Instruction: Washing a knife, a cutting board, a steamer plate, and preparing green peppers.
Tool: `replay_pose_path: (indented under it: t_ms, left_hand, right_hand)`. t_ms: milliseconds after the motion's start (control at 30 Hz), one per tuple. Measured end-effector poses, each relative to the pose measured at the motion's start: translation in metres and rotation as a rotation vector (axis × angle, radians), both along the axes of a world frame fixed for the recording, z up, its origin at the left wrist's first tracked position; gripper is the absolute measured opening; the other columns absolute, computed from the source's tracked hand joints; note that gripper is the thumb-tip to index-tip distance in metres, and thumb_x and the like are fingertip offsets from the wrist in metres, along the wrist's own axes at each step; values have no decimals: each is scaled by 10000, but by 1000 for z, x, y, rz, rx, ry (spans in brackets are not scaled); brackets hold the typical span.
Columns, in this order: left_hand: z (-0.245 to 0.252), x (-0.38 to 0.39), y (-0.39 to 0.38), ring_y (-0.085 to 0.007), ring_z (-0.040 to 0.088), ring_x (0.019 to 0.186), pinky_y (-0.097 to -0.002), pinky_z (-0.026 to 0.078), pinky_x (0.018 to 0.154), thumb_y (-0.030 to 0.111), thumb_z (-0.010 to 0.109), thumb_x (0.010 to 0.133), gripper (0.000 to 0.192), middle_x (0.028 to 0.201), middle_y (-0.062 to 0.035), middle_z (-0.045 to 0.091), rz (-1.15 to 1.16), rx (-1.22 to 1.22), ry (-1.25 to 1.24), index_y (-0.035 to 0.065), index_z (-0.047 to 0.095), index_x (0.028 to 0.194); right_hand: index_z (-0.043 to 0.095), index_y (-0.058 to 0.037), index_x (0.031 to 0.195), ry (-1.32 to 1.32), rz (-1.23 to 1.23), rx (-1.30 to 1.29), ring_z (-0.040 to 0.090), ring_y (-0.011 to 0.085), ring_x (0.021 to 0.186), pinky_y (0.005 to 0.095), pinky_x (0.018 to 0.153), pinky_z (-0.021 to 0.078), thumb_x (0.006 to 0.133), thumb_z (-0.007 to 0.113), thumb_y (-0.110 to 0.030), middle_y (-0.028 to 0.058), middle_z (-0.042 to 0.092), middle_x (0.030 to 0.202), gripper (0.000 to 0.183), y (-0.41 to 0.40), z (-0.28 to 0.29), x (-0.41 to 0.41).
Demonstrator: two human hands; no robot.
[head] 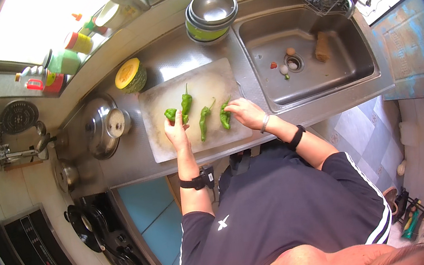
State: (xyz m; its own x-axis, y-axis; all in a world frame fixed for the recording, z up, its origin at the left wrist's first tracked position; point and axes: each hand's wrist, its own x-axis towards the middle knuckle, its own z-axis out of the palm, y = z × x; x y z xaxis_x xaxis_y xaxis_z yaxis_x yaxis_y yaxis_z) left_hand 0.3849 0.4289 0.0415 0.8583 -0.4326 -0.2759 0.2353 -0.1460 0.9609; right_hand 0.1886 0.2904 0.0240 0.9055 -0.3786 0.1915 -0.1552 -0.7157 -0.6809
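Note:
My left hand is over the left half of a worn white cutting board, its thumb and fingers around a crumpled green pepper. Just beyond that thumb, another green pepper points its stem away from me. A slender, curved green pepper lies by itself on the board between my hands. At the board's right side my right hand pinches the upper part of a fourth green pepper with its fingertips; the fingers partly hide the contact.
A cut pumpkin stands behind the board, with stacked metal bowls farther back. Right of the board is a steel sink holding eggshells and a brown loofah-like piece. A glass lid and a small cup stand left.

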Motion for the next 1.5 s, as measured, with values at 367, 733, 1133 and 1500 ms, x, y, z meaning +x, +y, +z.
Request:
replay_pose_path:
  t_ms: [367,733,1133,1500]
  left_hand:
    - [-29,0,37,-170,542,878,-256,445,753,273,649,749,470,1035,-125,531,104,566,-918,-24,488,1076]
    - [17,-74,-36,-125,544,808,-245,454,683,77,603,776,275,934,-70,561,-537,-349,323,15,477,1013]
    - [28,-104,-55,-115,555,764,-243,448,691,40,620,749,237,857,-57,575,-647,-221,206,11,491,945]
    - [22,-114,-63,-95,552,729,-220,446,629,93,586,793,156,837,-33,580,-633,-353,542,33,517,919]
  right_hand:
    - [555,-52,861,138,-208,-137,557,218,676,355,614,434,742,592,-242,81,556,777,228,-7,-29,18]
    - [531,7,983,-175,-166,1103,512,73,620,201,565,415,853,491,-145,24,554,745,204,14,47,-2]
    - [465,-7,821,-169,-468,506,559,266,578,331,542,434,700,623,-210,152,539,628,284,22,55,-27]
    - [443,-10,675,-400,-521,704,469,118,511,259,483,385,710,502,-51,60,505,581,80,4,30,-32]
